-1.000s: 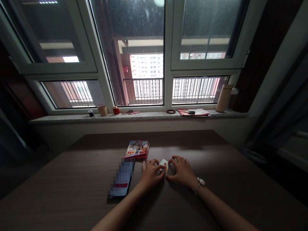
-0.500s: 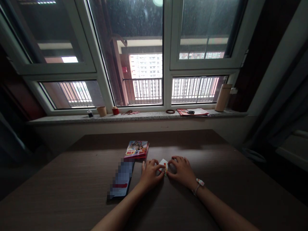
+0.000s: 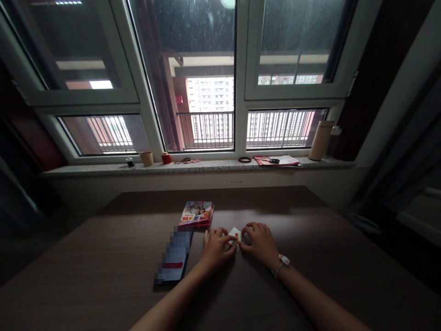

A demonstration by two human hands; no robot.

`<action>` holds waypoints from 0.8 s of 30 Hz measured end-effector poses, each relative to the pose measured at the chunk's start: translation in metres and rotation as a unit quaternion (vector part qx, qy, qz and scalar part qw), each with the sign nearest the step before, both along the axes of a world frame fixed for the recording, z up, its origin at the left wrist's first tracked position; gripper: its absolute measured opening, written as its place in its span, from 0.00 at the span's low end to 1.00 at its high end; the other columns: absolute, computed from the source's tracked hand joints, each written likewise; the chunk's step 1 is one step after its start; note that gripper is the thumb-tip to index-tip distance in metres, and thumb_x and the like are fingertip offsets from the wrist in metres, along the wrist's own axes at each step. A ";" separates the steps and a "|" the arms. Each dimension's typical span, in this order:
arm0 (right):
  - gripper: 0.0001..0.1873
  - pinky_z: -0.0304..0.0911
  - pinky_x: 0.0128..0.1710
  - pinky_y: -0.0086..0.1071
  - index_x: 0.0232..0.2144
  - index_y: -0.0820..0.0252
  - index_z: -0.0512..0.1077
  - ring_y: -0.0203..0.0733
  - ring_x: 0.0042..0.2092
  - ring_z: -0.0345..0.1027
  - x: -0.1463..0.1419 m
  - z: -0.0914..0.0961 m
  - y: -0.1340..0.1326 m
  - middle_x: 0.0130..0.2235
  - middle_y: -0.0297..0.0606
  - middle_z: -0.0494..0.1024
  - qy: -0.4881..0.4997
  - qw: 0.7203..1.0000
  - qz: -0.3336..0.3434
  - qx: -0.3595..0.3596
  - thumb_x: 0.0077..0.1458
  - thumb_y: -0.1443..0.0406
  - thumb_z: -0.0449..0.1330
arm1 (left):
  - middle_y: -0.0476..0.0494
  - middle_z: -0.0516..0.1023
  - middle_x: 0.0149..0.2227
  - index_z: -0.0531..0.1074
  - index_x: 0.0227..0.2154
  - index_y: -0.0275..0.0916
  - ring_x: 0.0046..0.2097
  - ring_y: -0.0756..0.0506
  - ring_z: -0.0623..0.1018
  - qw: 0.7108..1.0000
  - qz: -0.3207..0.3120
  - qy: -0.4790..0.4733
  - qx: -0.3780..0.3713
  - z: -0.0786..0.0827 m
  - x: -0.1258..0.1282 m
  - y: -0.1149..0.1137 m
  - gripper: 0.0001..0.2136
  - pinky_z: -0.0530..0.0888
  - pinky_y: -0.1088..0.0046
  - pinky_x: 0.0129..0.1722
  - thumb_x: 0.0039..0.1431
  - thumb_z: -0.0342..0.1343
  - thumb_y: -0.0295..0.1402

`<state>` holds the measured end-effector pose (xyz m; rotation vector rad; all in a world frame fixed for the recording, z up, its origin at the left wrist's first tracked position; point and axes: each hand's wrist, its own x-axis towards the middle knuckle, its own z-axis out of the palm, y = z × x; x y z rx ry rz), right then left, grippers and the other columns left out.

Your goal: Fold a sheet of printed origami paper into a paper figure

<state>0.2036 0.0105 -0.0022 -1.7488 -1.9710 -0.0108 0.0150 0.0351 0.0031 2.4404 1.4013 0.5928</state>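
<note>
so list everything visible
paper: 1, white, between hands
booklet stack: 1, multicoloured, table
phone: 1, dark, table
table: 1, brown, foreground
sill: 1, grey, background
container: 1, black, sill
cup: 1, tan, sill
jar: 1, red, sill
ring: 1, dark, sill
papers: count unclear, red-white, sill
scissors: 1, black, on papers
flask: 1, tan, sill
window frame: 1, white, background
curtains: 2, dark, sides
bracelet: 1, white, right wrist
left hand, right hand: 2, at paper

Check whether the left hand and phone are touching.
Apart: the head view shows a strip of tabletop between the phone and the left hand.
</note>
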 end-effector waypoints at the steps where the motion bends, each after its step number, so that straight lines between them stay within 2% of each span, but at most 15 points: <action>1: 0.13 0.45 0.59 0.45 0.38 0.50 0.74 0.47 0.51 0.62 0.000 0.000 0.001 0.47 0.37 0.73 0.000 1.000 -0.004 0.002 0.50 0.54 0.62 | 0.50 0.71 0.47 0.76 0.43 0.57 0.53 0.41 0.66 1.000 -0.001 0.001 -0.001 0.000 0.000 0.000 0.11 0.47 0.45 0.62 0.56 0.57 0.42; 10: 0.08 0.41 0.59 0.50 0.36 0.49 0.74 0.46 0.48 0.63 -0.002 -0.003 0.008 0.43 0.34 0.74 0.003 0.999 -0.044 0.011 0.55 0.56 0.59 | 0.50 0.72 0.47 0.76 0.41 0.57 0.53 0.39 0.67 1.000 -0.001 -0.001 0.004 -0.004 0.002 0.002 0.11 0.48 0.40 0.60 0.55 0.58 0.41; 16: 0.09 0.46 0.57 0.45 0.35 0.51 0.74 0.45 0.47 0.63 0.000 -0.003 0.009 0.42 0.35 0.74 0.019 0.999 -0.037 0.010 0.56 0.55 0.59 | 0.50 0.69 0.54 0.77 0.40 0.56 0.57 0.39 0.65 1.000 0.007 -0.004 0.003 -0.003 0.003 0.001 0.10 0.46 0.40 0.61 0.54 0.58 0.39; 20: 0.10 0.48 0.56 0.43 0.34 0.50 0.75 0.45 0.48 0.63 0.002 -0.003 0.007 0.42 0.35 0.73 0.039 0.999 -0.022 0.013 0.54 0.54 0.60 | 0.52 0.71 0.53 0.76 0.41 0.58 0.57 0.38 0.64 1.000 -0.013 -0.001 -0.011 -0.001 0.001 0.000 0.10 0.44 0.38 0.61 0.55 0.58 0.40; 24: 0.07 0.49 0.56 0.41 0.35 0.49 0.75 0.44 0.48 0.63 0.004 -0.003 0.007 0.44 0.35 0.74 0.031 0.999 -0.012 0.013 0.56 0.58 0.59 | 0.52 0.72 0.53 0.77 0.40 0.58 0.57 0.38 0.64 1.000 -0.015 -0.007 -0.016 0.001 0.001 -0.001 0.10 0.44 0.37 0.60 0.56 0.57 0.41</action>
